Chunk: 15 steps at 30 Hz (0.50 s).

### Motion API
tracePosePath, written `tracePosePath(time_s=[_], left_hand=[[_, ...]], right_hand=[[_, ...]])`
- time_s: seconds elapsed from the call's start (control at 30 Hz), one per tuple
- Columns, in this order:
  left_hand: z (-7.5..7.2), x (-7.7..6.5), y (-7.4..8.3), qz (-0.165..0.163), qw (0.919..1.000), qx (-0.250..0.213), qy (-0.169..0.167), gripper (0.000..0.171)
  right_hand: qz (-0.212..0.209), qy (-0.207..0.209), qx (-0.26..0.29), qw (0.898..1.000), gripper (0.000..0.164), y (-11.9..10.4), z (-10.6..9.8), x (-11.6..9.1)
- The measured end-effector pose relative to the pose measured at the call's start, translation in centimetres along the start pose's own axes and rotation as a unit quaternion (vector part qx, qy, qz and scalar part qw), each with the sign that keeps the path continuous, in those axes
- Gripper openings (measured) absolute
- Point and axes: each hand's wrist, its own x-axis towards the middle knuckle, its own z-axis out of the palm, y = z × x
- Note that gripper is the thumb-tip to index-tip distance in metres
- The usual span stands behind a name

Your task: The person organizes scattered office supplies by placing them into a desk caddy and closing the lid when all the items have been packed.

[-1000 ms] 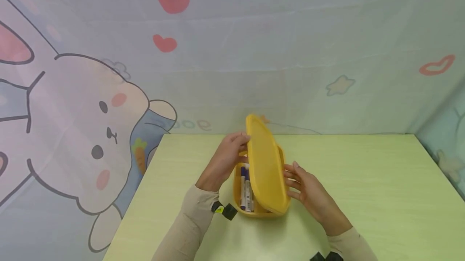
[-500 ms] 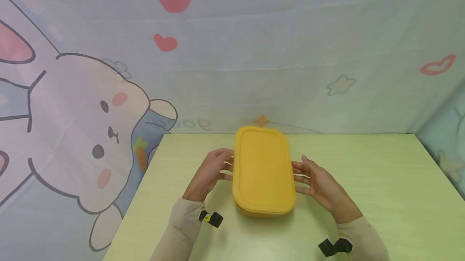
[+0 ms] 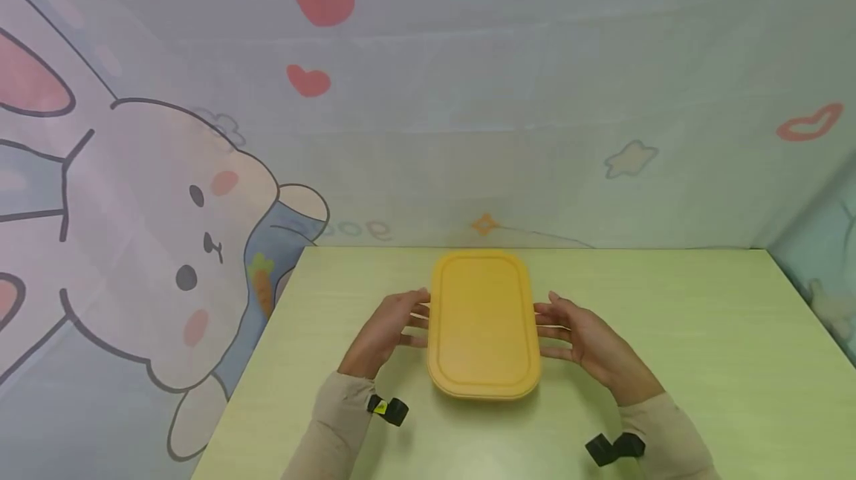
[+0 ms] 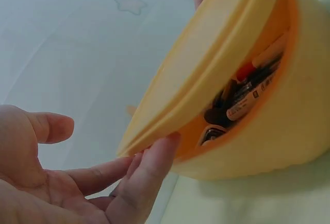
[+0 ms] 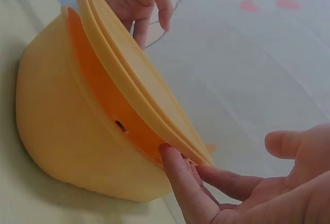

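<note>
A yellow lid (image 3: 483, 320) lies over a yellow box, which it nearly hides in the head view. From the left wrist a gap shows between lid and box (image 4: 268, 147), with several markers (image 4: 250, 100) and other dark items inside. My left hand (image 3: 386, 330) is at the lid's left side, its fingertips under the edge and the thumb apart. On the opposite side my right hand (image 3: 598, 342) touches the lid's edge with extended fingers, thumb raised. The right wrist view shows the same gap, and those fingertips (image 5: 172, 154) at the lid's underside.
The box stands on a pale green table (image 3: 682, 339), close to its back edge. Behind rises a cloth backdrop (image 3: 535, 93) printed with a rabbit and hearts. Dark wrist devices (image 3: 388, 411) sit on both sleeves.
The lid was tilted steeply with markers showing at the box's left; it has swung down to lie over the box and lowered further. My left hand has moved down and left.
</note>
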Motion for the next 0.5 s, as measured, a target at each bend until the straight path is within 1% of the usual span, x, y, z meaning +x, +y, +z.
tracePosePath(time_s=[0.2, 0.27, 0.43, 0.5], left_hand=[[0.2, 0.4, -0.8, -0.004, 0.9998, 0.015, -0.010, 0.056], [0.3, 0.5, -0.9, -0.001, 0.9998, 0.020, -0.008, 0.056], [0.6, 0.8, -1.2, -0.005, 0.9991, 0.042, 0.006, 0.055], [0.7, 0.9, -1.3, -0.008, 0.9986, 0.052, 0.009, 0.056]], right_hand=[[0.011, 0.028, -0.042, 0.999, 0.075, 0.3, 0.4, 0.4], [0.013, 0.036, -0.063, 0.997, 0.074, 0.3, 0.7, 0.6], [0.022, 0.063, -0.118, 0.991, 0.063, 0.3, 1.3, 0.7], [0.020, 0.069, -0.142, 0.987, 0.063, 0.4, 1.4, 0.8]])
